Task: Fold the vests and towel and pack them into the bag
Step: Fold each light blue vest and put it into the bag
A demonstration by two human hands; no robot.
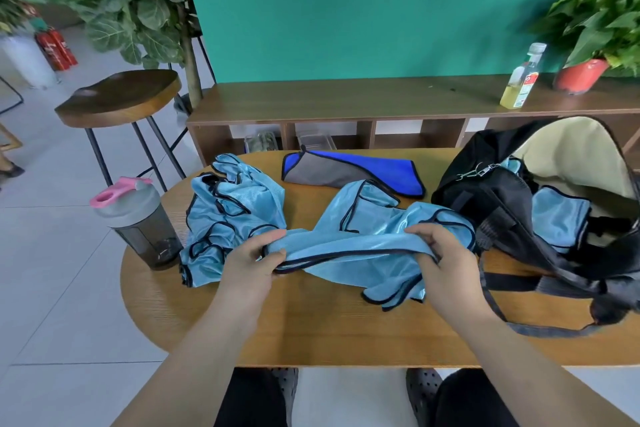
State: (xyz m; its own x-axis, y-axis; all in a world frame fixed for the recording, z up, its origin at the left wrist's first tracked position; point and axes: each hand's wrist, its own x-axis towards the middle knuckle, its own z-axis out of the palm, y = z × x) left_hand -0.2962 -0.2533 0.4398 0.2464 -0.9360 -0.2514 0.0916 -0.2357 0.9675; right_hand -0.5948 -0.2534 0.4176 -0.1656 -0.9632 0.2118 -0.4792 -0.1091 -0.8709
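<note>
"Head view, nearest first: what are the hands at?"

"Both forearms reach in over the near edge of the table. The left hand pinches one end of a light-blue vest, thumb on top. The right hand has its fingers curled round the other end. The vest is stretched between them over the middle of the table, one part draping onto the wood."

"How will it handle?"

"Thin, shiny mesh, I'd judge: light, limp and slippery, so it won't keep a crease. Best taken along the dark-bound hem or at the shoulders, then pressed flat after each fold."

"And further off?"

"A heap of crumpled vests, how many I cannot tell, lies toward the left edge beside a shaker bottle. The blue-and-grey towel lies loosely folded near the far edge. The black bag gapes open at the right end, with one folded vest already inside."
</note>
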